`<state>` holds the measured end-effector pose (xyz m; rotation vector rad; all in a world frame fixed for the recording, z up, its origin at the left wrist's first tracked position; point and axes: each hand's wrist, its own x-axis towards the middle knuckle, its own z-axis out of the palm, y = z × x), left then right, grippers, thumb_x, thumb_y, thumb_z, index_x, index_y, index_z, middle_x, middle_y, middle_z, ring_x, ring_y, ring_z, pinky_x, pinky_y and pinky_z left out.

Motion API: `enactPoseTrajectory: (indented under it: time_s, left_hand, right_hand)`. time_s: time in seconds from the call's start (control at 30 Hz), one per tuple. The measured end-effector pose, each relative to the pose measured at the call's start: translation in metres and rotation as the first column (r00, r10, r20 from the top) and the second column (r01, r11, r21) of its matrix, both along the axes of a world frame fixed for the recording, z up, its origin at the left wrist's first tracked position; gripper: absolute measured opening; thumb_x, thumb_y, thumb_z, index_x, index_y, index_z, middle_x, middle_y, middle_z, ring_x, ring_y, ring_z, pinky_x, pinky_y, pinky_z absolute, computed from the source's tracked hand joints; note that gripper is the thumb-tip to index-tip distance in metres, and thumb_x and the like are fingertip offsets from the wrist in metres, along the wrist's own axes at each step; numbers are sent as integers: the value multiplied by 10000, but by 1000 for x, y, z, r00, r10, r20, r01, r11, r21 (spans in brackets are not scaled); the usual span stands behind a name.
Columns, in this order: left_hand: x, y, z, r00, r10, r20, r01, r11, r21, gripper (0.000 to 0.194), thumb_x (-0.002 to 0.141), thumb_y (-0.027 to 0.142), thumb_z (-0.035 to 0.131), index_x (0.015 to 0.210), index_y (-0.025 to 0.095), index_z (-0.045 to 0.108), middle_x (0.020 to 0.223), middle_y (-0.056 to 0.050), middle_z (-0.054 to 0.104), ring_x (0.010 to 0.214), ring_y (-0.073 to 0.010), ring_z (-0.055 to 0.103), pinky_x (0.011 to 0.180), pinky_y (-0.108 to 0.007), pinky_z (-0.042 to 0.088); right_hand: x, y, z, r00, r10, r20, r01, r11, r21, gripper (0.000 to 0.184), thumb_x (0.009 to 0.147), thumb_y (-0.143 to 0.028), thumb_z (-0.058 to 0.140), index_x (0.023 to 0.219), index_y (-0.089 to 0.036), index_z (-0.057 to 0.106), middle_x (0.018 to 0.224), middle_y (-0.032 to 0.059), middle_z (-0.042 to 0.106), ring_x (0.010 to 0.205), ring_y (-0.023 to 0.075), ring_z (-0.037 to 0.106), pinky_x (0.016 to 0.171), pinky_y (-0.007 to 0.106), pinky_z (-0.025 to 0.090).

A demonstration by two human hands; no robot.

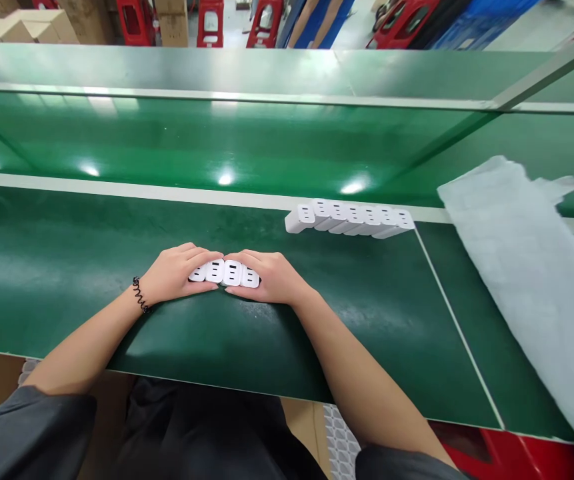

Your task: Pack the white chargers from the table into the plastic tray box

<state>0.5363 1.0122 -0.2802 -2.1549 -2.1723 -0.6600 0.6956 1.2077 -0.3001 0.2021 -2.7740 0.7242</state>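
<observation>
A short row of small white chargers (225,273) with dark port slots lies on the green table (67,267). My left hand (174,273) cups the row's left end and my right hand (271,277) cups its right end, fingers curled round the chargers and pressing them together. A black coil band sits on my left wrist. A second, longer row of the same white chargers (349,219) lies farther back and to the right, untouched.
A white foam sheet (527,280) lies across the table on the right. A shiny green conveyor belt (217,140) runs behind a pale rail. Cardboard boxes and red stools stand beyond it. A tray of white parts (339,440) sits below the table edge.
</observation>
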Motion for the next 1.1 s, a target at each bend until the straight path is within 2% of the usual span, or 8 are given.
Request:
enactPoseTrajectory:
  time_s: [0.13, 0.27, 0.43, 0.67, 1.1]
  left_hand:
    - [0, 0, 3, 1000, -9, 18, 10, 1000, -28, 469, 925, 547, 556, 1225, 188, 597, 1084, -43, 727, 889, -176, 658, 731, -288, 509]
    - [0, 1, 2, 1000, -21, 23, 21, 1000, -15, 458, 929, 533, 557, 1227, 187, 594, 1089, -41, 726, 889, -180, 655, 741, -290, 504]
    - [1, 2, 2, 1000, -21, -15, 21, 1000, -22, 459, 926, 502, 576, 1251, 178, 586, 1097, -51, 722, 878, -183, 654, 735, -297, 496]
    - [1, 2, 5, 1000, -18, -26, 17, 1000, -21, 536, 892, 559, 591, 1272, 181, 580, 1125, -76, 709, 938, -220, 659, 801, -343, 502]
    - [-6, 1, 10, 996, -10, 88, 15, 998, -58, 599, 855, 605, 614, 1304, 210, 570, 1161, -79, 697, 996, -226, 653, 841, -337, 520]
  right_hand:
    - [-1, 1, 3, 995, 34, 92, -27, 997, -75, 445, 837, -510, 672, 1162, -215, 601, 1079, 61, 721, 834, 187, 692, 642, 269, 482]
    - [-1, 2, 3, 992, 42, 119, -30, 994, -106, 439, 839, -510, 670, 1159, -219, 595, 1105, 58, 706, 857, 184, 683, 657, 269, 478]
    - [2, 0, 4, 992, 16, 128, -11, 999, -41, 469, 858, -539, 634, 1189, -211, 583, 1119, 68, 704, 824, 179, 675, 607, 260, 440]
    - [4, -2, 5, 996, -43, 75, 38, 997, 71, 536, 855, -608, 602, 1196, -195, 595, 1073, 70, 726, 735, 165, 662, 556, 257, 388]
    - [4, -3, 6, 997, -65, 44, 61, 994, 89, 519, 862, -630, 571, 1135, -191, 626, 998, 64, 737, 711, 162, 650, 558, 266, 377]
